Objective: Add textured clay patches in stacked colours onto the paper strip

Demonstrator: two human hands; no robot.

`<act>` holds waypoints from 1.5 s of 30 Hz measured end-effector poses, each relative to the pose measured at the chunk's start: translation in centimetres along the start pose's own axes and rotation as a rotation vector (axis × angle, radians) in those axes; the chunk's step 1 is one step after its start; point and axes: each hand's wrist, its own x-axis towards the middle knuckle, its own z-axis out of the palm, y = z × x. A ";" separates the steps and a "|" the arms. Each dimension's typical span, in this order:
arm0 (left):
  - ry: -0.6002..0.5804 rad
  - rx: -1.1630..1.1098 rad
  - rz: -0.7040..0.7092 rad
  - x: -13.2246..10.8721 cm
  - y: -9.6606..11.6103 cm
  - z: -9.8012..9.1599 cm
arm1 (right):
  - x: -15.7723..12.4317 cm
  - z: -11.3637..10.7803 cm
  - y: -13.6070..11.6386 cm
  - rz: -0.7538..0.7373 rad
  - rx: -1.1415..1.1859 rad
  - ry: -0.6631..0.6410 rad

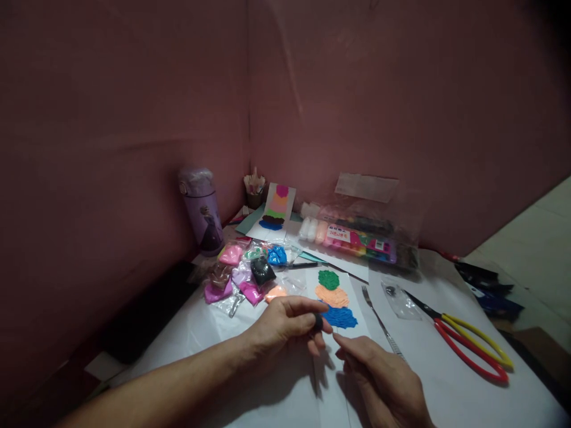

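Observation:
Between the thumb and fingers of my left hand (289,324) is a small lump of black clay (318,321). My right hand (383,380) is close by on the right, its fingers curled together and the index fingertip near the left fingers. Whatever it may be pinching is too small or hidden to name. Just beyond both hands lies a white card (354,291) with green clay (329,279), peach clay (331,296) and blue clay (342,317) spread on it in bands. My left fingers overlap the blue band's edge.
Bagged clay packets (250,273) are heaped at left, before a purple bottle (200,214). A fork (379,318), a small plastic bag (401,302) and red-yellow scissors (468,345) lie at right. Behind are a finished clay card (274,211), a clay set (352,238) and a cup of sticks (254,190).

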 end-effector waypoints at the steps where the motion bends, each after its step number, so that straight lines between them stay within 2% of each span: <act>1: 0.010 -0.010 0.006 0.0 0.0 0.1 | 0.0 0.0 0.0 -0.004 -0.005 -0.002; 6: 0.058 0.015 0.021 -0.2 0.1 0.1 | 0.3 0.0 -0.1 -0.006 -0.006 -0.001; 11: 0.022 0.092 -0.021 0.1 -0.2 -0.3 | 0.3 -0.1 -0.4 0.011 -0.004 0.026; 16: -0.033 0.018 0.004 0.2 -0.2 -0.3 | 0.2 -0.1 -0.6 0.085 -0.016 0.072; 20: -0.001 0.015 0.027 0.1 -0.4 -0.3 | 0.1 0.1 -0.7 0.215 0.023 0.152; 24: 0.027 0.109 0.046 0.1 -0.4 -0.3 | 0.0 0.3 -0.6 0.226 0.080 0.161; 27: 0.028 0.162 0.007 0.1 -0.3 -0.1 | 0.1 0.5 -0.9 0.349 0.173 0.252; 30: -0.023 0.175 0.022 0.0 -0.1 0.0 | 0.4 0.5 -1.1 0.610 0.334 0.431; 33: -0.008 0.180 0.062 0.0 0.1 0.0 | 1.0 0.2 -0.5 0.818 0.497 0.578; 36: 0.033 0.252 0.072 0.0 0.1 0.2 | 1.6 -0.2 0.4 0.885 0.611 0.616; 40: 0.046 0.428 0.068 0.1 -0.2 0.5 | 1.9 -0.6 1.2 0.893 0.676 0.632; 42: 0.050 0.489 0.111 0.1 -0.4 0.7 | 1.9 -0.6 1.3 0.890 0.699 0.630; 45: 0.046 0.465 0.158 0.2 -0.8 0.7 | 1.8 -0.7 1.5 0.886 0.711 0.636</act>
